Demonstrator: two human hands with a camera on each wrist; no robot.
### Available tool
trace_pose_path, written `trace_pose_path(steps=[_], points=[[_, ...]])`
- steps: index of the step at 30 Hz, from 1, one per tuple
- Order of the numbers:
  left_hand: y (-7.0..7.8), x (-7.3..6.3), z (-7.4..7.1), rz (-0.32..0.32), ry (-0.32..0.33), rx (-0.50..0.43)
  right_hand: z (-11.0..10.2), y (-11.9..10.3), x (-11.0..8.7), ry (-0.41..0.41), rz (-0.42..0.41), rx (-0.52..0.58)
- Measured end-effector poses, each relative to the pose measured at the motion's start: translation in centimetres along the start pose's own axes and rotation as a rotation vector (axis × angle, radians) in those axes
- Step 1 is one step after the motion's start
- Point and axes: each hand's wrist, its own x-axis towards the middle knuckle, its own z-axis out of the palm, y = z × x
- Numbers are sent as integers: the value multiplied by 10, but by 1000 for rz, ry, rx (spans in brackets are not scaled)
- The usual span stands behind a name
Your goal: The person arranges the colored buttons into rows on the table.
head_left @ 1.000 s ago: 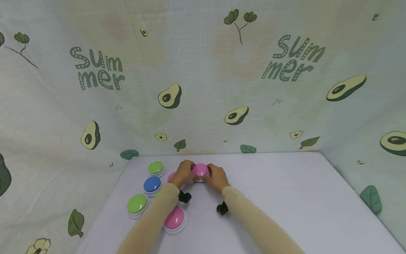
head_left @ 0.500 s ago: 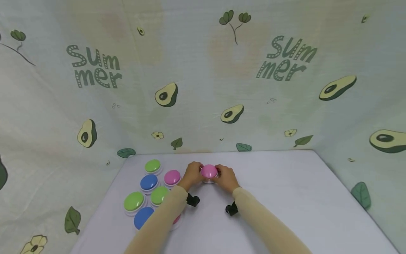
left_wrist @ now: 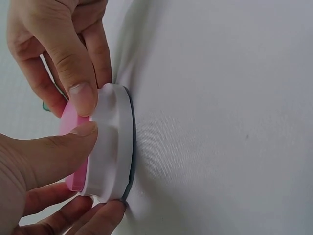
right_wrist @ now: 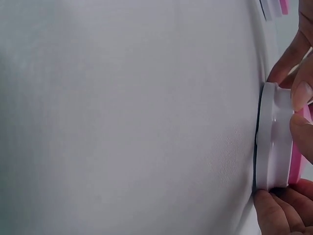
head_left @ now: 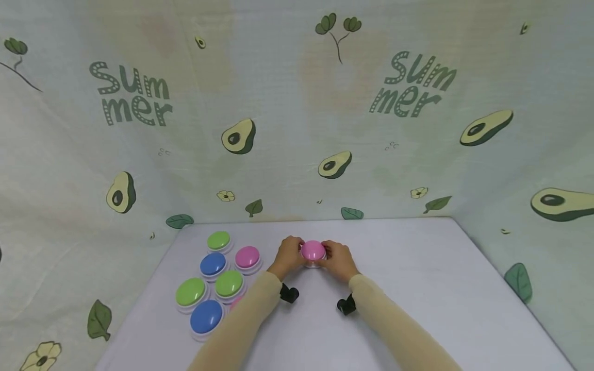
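Observation:
Both hands are around a round pink push button (head_left: 313,250) with a white base, upright at the tabletop near the middle back. My left hand (head_left: 289,256) grips its left side and my right hand (head_left: 341,262) its right side. In the left wrist view, both thumbs meet at the near side of the white base (left_wrist: 103,147), with fingers curled behind it. The right wrist view shows the button's base (right_wrist: 275,139) close against the white surface, with fingertips at both of its ends. Part of the pink dome is hidden by the thumbs there.
Several similar buttons stand in a group at the left: a pink one (head_left: 247,257), a blue one (head_left: 213,264) and a green one (head_left: 190,292) among them. My left sleeve (head_left: 241,319) partly covers another pink one. A printed cloth (head_left: 287,103) hangs behind the white table (head_left: 408,288).
Both hands have moved right with the pink button, away from the group. More of the buttons at the left show past the left sleeve. The head view has shifted slightly.

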Motion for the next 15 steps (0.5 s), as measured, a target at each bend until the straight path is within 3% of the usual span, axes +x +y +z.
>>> trace_pose_path(steps=[7,15], points=[[2,1,4,-41,1,-3,-2,0,1,0,27,18],[2,0,7,-16,32,-6,-3,1,2,-2,48,9]])
